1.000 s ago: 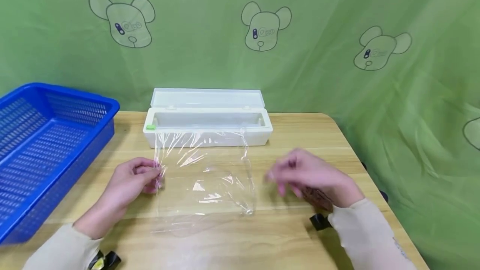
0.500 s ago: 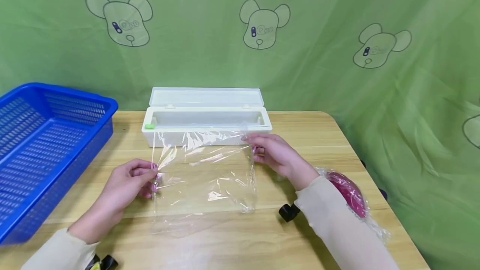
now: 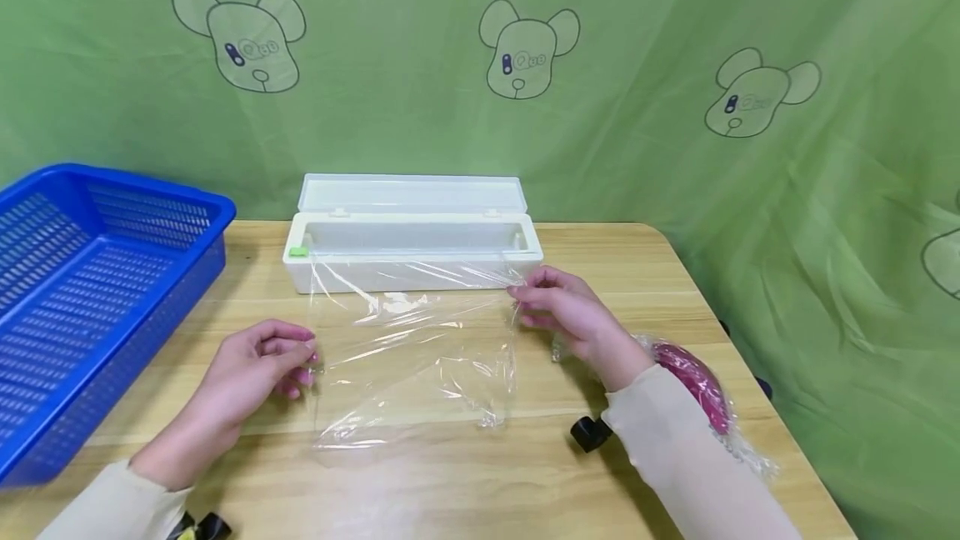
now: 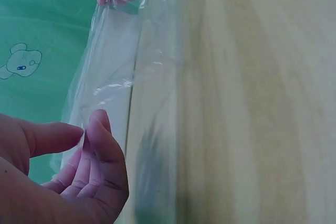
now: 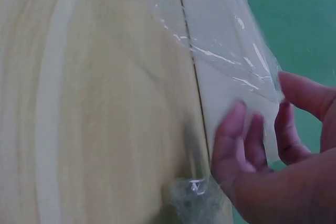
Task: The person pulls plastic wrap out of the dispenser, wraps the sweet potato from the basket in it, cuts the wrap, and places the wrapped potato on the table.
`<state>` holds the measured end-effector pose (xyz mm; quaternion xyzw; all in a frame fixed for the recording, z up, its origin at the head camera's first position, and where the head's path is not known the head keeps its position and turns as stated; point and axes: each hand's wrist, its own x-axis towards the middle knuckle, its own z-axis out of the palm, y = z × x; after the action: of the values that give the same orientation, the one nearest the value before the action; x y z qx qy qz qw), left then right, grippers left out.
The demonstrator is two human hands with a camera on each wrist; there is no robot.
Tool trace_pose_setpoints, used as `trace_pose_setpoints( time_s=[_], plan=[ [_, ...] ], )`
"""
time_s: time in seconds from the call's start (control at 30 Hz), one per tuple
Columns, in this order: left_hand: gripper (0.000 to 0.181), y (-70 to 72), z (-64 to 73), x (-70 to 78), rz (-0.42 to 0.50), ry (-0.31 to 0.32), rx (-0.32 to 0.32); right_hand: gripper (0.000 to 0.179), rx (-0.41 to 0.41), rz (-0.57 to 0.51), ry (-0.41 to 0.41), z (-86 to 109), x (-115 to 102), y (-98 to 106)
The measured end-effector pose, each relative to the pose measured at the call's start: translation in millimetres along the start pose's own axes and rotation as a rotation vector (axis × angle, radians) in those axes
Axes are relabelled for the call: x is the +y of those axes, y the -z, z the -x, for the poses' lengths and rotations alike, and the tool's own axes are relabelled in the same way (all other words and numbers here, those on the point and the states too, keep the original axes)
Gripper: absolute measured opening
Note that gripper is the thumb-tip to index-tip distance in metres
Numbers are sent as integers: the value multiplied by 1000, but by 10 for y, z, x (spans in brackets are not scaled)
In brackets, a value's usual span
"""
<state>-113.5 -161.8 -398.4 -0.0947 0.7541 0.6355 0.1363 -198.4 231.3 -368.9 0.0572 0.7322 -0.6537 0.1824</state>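
Observation:
A sheet of clear plastic wrap (image 3: pixel 412 365) stretches toward me from the front of a white wrap dispenser box (image 3: pixel 412 275), whose lid is up. My left hand (image 3: pixel 251 377) pinches the sheet's left edge between thumb and forefinger, as the left wrist view shows. At the opposite edge, close to the box's front right corner, my right hand (image 3: pixel 570 311) pinches the film with thumb and forefinger; its other fingers (image 5: pixel 231 140) are bent and hold nothing. Creases and glare run across the film. Whether its near end touches the table, I cannot tell.
A blue plastic basket (image 3: pixel 213 227) stands at the left. Partly behind my right forearm lies a magenta rounded thing in clear film (image 3: pixel 693 382). A green tab (image 3: pixel 298 252) sits on the box's left end. Green cloth (image 3: pixel 405 107) hangs behind the wooden table (image 3: pixel 480 490).
My right hand has moved left and away from me to the film's right edge and now pinches it. The magenta wrapped thing now shows farther right. My left hand has hardly moved.

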Motion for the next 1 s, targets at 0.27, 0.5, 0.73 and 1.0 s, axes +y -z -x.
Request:
trace_pose_setpoints(
  time_s=[0.27,0.5,0.73,1.0],
  plan=[
    [43,11,-17,-62,-2,16,-6,54,-70,135,14,103,48,17],
    [62,35,79,-105,-55,46,-30,76,-44,486,-21,377,102,-73],
    [67,46,168,-188,-219,-72,-115,60,-63,775,91,506,205,-172],
    [72,-13,242,-167,-350,-105,-96,73,-32,838,120,710,203,-87]
  ],
)
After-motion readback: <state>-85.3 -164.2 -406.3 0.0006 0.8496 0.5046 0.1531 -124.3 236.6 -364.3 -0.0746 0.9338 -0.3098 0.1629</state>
